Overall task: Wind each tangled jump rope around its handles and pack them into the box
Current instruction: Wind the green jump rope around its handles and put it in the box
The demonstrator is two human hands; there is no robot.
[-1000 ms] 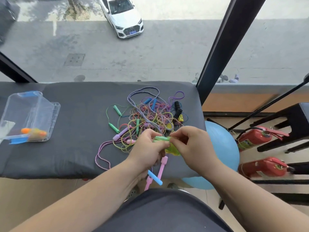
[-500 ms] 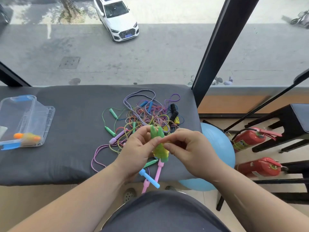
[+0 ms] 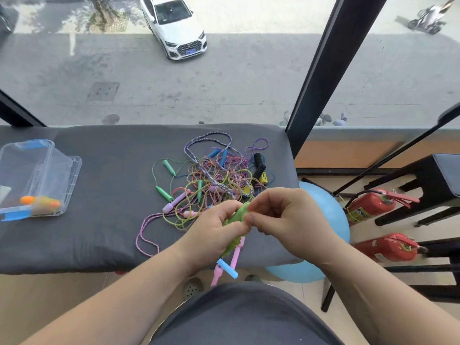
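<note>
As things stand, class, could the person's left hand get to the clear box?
Probably yes: bare grey bench lies between the left hand and the clear box, though it holds the green rope bundle.

Single head-worn view, wide angle, from above the near edge of the bench (image 3: 104,220), facing forward and down, bench close, window post (image 3: 323,70) behind the bench, street (image 3: 236,95) far below beyond the bench
</note>
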